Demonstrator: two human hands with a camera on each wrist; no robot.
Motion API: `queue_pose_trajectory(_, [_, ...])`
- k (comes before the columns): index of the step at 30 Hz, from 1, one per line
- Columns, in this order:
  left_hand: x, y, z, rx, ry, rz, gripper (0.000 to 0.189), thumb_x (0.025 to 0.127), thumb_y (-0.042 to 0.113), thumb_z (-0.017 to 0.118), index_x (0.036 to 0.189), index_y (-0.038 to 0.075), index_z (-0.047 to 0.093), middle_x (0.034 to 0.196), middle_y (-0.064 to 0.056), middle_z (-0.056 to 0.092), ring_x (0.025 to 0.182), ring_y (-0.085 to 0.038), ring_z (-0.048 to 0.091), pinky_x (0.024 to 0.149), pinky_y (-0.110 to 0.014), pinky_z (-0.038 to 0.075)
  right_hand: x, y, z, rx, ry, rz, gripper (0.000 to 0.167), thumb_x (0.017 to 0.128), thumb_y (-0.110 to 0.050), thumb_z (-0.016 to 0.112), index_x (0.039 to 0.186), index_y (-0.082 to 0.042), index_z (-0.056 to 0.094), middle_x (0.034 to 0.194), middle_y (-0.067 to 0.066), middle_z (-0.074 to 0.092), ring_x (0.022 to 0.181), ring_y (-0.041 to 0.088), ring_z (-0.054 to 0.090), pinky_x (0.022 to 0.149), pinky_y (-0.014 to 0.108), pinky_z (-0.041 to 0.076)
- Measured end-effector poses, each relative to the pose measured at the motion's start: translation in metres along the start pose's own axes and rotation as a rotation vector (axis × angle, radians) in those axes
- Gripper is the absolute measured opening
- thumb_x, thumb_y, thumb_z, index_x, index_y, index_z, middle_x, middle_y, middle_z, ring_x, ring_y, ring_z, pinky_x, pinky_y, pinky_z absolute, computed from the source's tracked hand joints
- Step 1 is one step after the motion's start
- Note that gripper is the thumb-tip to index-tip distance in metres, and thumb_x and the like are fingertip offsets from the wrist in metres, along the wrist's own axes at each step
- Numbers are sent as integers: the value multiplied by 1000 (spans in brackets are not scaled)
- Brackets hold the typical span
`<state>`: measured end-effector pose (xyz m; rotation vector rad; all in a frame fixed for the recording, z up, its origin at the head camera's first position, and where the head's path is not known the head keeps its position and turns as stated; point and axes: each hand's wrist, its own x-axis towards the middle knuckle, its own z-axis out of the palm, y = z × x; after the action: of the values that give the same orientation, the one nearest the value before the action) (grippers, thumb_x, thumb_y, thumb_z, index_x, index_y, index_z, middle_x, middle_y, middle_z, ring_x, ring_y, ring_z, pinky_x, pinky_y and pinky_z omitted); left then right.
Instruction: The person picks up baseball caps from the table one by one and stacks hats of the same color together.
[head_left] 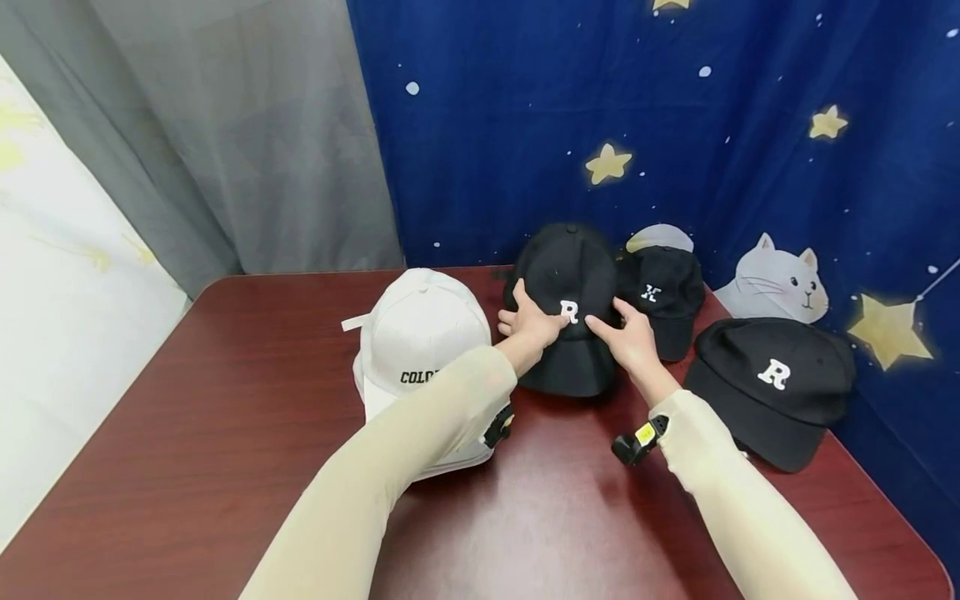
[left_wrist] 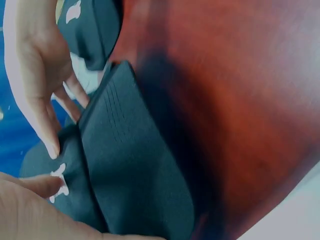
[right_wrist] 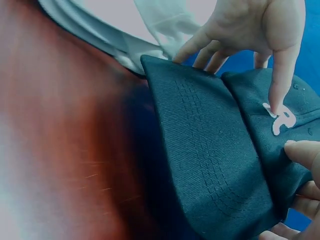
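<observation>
Both hands hold a black cap (head_left: 573, 271) with a white R on its front, one at each side, at the back of the table. My left hand (head_left: 534, 327) has its thumb on the white R and its fingers along the cap's left side. On the other side, my right hand (head_left: 632, 340) sets its thumb beside the letter, fingers partly hidden behind the cap's edge. In the right wrist view the stitched brim (right_wrist: 200, 155) points toward the table's front, and its underside is hidden.
Stacked white caps (head_left: 423, 325) with dark lettering stand left of the held cap, under my left forearm. At right are a smaller black cap (head_left: 667, 283) and another black R cap (head_left: 776, 379) near the table's right edge. A blue starry curtain (head_left: 495, 133) hangs behind.
</observation>
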<state>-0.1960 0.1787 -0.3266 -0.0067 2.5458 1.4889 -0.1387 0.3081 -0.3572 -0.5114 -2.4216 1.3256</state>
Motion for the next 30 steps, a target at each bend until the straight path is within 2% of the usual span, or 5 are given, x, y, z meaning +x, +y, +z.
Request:
queue_pose_trajectory(8, [-22,-21,9,-59,-8,-52,89,78,19,74,145,30,16,145,-22,15,133,-35,14,104,-52,13,-20,21,3,15,-16,-1,65,87,-21,63,138,6,33,141,23,33,127,37,32,102,43,28])
queue_pose_trajectory(19, [-52,-43,11,-99,-8,-63,89,78,13,73,145,28,16,146,-22,12,133,-36,12,104,-50,16,-45,31,2,13,-86,32,68,88,-27,62,140,4,31,142,23,31,129,36,29,103,44,27])
queue_pose_trajectory(25, [-65,-54,3,-36,-38,-72,90,77,14,73,146,27,16,143,-24,18,128,-36,19,102,-49,21,-56,36,3,16,-122,49,68,89,-29,61,140,3,31,141,24,32,128,37,31,101,47,28])
queue_pose_trajectory(30, [-68,-64,-3,-5,-42,-62,87,78,14,73,145,28,19,137,-25,22,126,-35,21,101,-45,23,-65,40,6,6,-127,60,68,88,-32,62,140,2,33,140,25,33,126,37,34,101,46,29])
